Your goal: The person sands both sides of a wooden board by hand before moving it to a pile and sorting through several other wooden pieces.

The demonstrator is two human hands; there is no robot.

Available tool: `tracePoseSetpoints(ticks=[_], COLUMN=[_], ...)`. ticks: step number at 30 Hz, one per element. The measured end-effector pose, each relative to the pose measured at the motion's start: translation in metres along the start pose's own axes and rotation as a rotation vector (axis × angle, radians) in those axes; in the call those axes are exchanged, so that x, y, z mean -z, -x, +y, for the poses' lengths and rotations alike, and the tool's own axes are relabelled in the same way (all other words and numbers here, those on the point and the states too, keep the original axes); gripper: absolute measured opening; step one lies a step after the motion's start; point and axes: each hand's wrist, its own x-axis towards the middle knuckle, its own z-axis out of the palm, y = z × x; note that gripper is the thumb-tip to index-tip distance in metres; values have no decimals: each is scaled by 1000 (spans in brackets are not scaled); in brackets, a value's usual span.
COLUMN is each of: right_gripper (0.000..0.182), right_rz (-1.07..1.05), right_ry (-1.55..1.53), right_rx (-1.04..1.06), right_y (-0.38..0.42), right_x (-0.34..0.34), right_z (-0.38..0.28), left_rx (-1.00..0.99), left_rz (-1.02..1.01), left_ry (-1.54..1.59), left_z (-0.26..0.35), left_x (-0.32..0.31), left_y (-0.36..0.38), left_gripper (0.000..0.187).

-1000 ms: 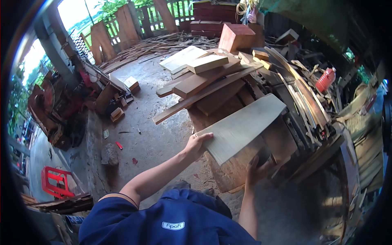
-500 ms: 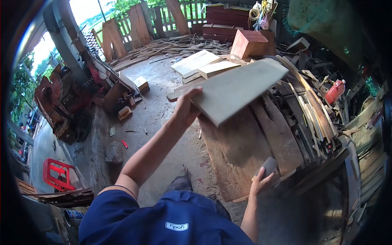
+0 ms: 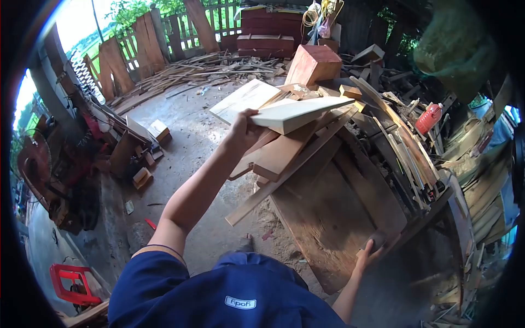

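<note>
My left hand [image 3: 246, 130] is closed round the near left end of a flat pale wooden board [image 3: 309, 113]. The board is held up at a tilt over other planks, its far end pointing right. Below it, brown planks [image 3: 292, 150] and a long thin strip [image 3: 251, 205] lie across the back of a worn wooden work surface [image 3: 328, 218]. At the front right corner of that surface, my right hand [image 3: 363, 252] grips a small grey rounded block [image 3: 377, 241], blurred and partly in shadow.
A pale panel [image 3: 243, 101] and a reddish wooden box [image 3: 313, 63] stand beyond the planks. On the right are scrap strips [image 3: 402, 153] and a red plastic jug [image 3: 428, 118]. A red stool [image 3: 75, 284] and machinery [image 3: 52, 169] are at left. Scrap wood [image 3: 202, 71] covers the floor by the fence.
The board has tipped to show more of its edge and sits farther back over the planks, uncovering those beneath. My right hand with the grey block has moved down and right. The view has shifted.
</note>
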Motion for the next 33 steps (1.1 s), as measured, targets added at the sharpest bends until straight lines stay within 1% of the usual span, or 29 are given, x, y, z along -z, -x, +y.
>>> tracePoseSetpoints(ticks=[1,2,3,5,7,9,10,11,13,14,15,16,17,18,19,20,21,22,23,24,25,27,29,31,32,33], right_gripper=[79,79,79,79,79,79,81,83,85,87,87,83,79,79,79,80,81,84,84,85,86,87,87,88,88,88], right_rz=[-6,29,65,59,122,186,216,240,262,280,260,245,229,224,212,234,259,250,246,268,290,289,290,238,238,235], right_ry=[41,64,89,166,197,227,220,213,176,130,140,162,184,225,232,242,251,260,271,279,288,296,294,282,283,295], right_rx=[-24,36,95,-25,-75,-126,-88,-46,-41,-40,-28,-134,-242,-214,-203,-207,-210,-323,-314,-311,-310,-339,-376,-349,-347,-355], right_y=[0,-2,-1,6,7,11,15,19,26,31,35,38,40,32,31,30,27,24,21,17,16,17,18,16,15,14], right_x=[3,0,1,5,-5,-8,-9,-9,-12,-15,-13,-10,-12,-12,-13,-14,-15,-18,-21,-23,-21,-20,-19,-16,-18,-17], right_z=[-7,0,-10,-30,-18,-11,-15,-19,-30,-36,-47,-63,-74,-51,-43,-39,-37,-31,-24,-11,-11,-15,-20,-17,-16,-17], left_rx=[-32,-27,-20,-22,-26,-43,-21,-11,61,60,111,158,140,91,45,44,54,69,73,-4,-79,-538,-616,-221,-90,-86], left_rz=[50,23,-7,6,27,-48,-70,-70,-176,-158,-197,-235,-238,-232,-231,-221,-276,-329,-320,-277,-231,119,701,658,487,484], left_ry=[54,44,34,48,59,-29,-100,-96,-91,-81,-135,-188,-209,-268,-328,-319,-377,-432,-422,-567,-714,-847,-756,-441,-280,-278], left_z=[7,10,13,14,9,1,0,-4,-1,1,1,1,-4,-4,-1,5,11,15,20,29,38,41,42,60,58,57], left_x=[2,5,2,-1,6,21,33,43,62,72,78,83,88,89,87,85,81,81,84,90,100,138,183,192,195,197], left_y=[-16,-29,-39,-66,-94,-121,-138,-155,-169,-176,-180,-182,-181,-170,-154,-141,-129,-123,-122,-125,-131,-164,-204,-200,-194,-201], left_gripper=[11,11,12,12,13,15,16,16,16,16,17,19,21,23,26,26,29,34,34,36,38,44,55,59,64,64])
